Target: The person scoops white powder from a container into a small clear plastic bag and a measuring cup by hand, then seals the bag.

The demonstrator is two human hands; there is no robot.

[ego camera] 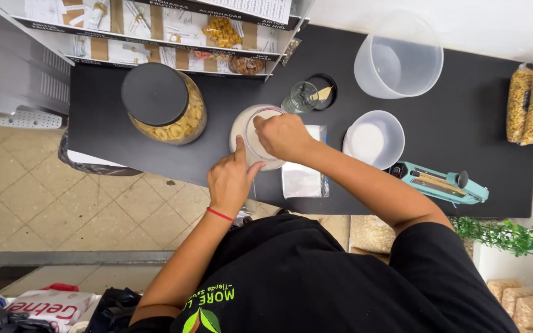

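L hand (229,179) steadies white tub (249,137), R hand (285,135) gripping its rim — pasta jar (165,103) left, bowl (373,139) right.

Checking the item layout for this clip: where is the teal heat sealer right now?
In the head view, the teal heat sealer lies at the counter's near right edge, just right of the small white bowl.

Lighting is bright, even and diffuse; shadows under my hands are faint. The black counter (464,142) shows soft sheen, no hard glare. The clear tub (399,55) catches mild highlights. Centre focus is sharp; edges bow outward, probably from 1 wide lens.
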